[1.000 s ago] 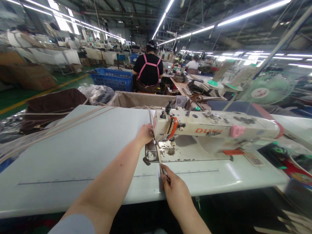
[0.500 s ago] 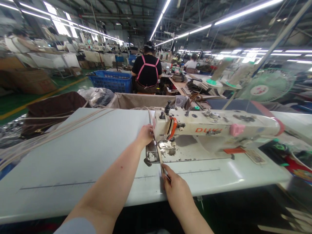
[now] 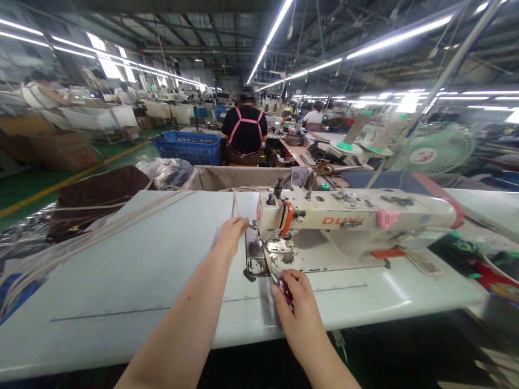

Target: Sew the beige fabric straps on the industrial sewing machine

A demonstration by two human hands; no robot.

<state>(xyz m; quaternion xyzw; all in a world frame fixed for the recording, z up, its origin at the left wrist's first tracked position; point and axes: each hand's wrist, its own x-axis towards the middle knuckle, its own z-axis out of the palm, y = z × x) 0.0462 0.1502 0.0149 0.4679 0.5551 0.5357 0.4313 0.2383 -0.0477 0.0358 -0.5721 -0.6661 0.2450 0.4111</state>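
Note:
My left hand [image 3: 232, 236] is closed in a pinch on a narrow beige strip [image 3: 236, 204], just left of the sewing machine's [image 3: 316, 216] head. The strip trails away from me over the back of the table. Wrapped in my right hand [image 3: 298, 302] is a pair of thread snips [image 3: 285, 292] with red handles, its metal blades pointing at the machine's bed. Another length of beige strip [image 3: 267, 260] lies by the presser foot [image 3: 279, 246] and runs toward the blades. My fingers partly hide the snips.
Long beige strips [image 3: 101, 224] cross the table's [image 3: 154, 259] left side. A printed ruler line [image 3: 121, 313] runs near its front edge. Behind stand a fabric-lined bin [image 3: 231, 178], a blue basket [image 3: 188, 148] and a seated person [image 3: 244, 132]. Thread cones [image 3: 359, 129] and a fan [image 3: 440, 151] are at right.
My left hand has moved left, away from the machine head, and the strip behind it has shifted left too. My right hand has turned, so the red-handled snips now show.

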